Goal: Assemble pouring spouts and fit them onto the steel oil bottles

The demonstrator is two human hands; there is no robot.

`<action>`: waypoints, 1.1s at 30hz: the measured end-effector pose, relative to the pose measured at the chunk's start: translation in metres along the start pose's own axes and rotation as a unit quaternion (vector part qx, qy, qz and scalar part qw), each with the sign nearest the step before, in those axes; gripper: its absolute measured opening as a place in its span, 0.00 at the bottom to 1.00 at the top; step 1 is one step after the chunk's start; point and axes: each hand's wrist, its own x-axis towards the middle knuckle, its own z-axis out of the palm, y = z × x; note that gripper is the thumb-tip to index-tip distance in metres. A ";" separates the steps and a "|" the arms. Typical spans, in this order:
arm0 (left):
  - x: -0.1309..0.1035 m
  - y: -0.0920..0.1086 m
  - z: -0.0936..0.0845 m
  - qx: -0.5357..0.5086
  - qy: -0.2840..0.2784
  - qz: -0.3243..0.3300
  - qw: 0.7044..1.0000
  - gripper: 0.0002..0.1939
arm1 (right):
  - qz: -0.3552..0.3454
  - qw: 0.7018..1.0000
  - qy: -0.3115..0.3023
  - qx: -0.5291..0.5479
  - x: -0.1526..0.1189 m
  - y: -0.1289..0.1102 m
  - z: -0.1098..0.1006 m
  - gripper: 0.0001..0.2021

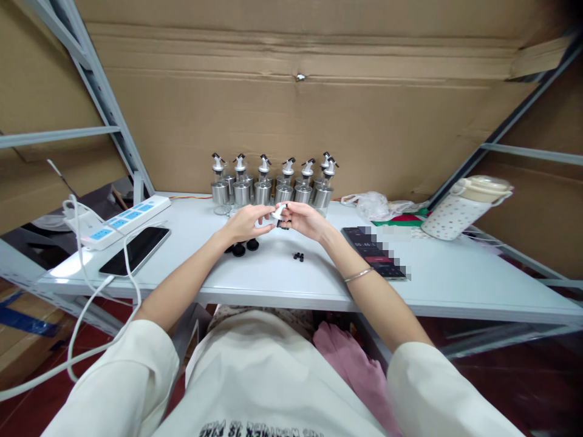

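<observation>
Between my two hands, above the middle of the table (pixel 273 285), is a white pour spout (pixel 279 212) like those on the bottles behind. My left hand (pixel 249 223) pinches it from the left. From the right, my right hand (pixel 304 220) closes its fingers round it, and they partly cover it. Small dark parts show just under the spout by the right fingers. Below my left hand lie several round black caps (pixel 238 249). A little cluster of tiny black pieces (pixel 299 257) sits on the table below my right hand.
Several glass-and-steel bottles (pixel 262 193) with spouts stand at the back. On the left are a power strip (pixel 132 221), a phone (pixel 135 250) and white cables (pixel 132 267). To the right lie another phone (pixel 371 252), a plastic bag (pixel 373 206) and a tilted white flask (pixel 460 209).
</observation>
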 end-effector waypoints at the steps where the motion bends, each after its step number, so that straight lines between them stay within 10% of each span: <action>1: 0.000 -0.003 -0.004 0.001 0.000 -0.005 1.000 0.19 | -0.006 1.000 0.007 0.003 0.001 0.000 0.000 0.09; 11: -0.009 -0.049 -0.014 0.073 -0.047 -0.129 0.988 0.14 | -0.018 0.998 0.056 0.005 0.001 -0.007 0.002 0.05; 23: -0.003 -0.007 -0.019 -0.004 -0.166 -0.120 0.979 0.28 | 0.014 0.996 0.082 0.042 0.005 -0.006 -0.003 0.09; 33: -0.005 -0.002 -0.014 -0.048 -0.223 -0.118 0.966 0.13 | 0.017 0.996 0.084 0.033 0.003 -0.006 -0.001 0.09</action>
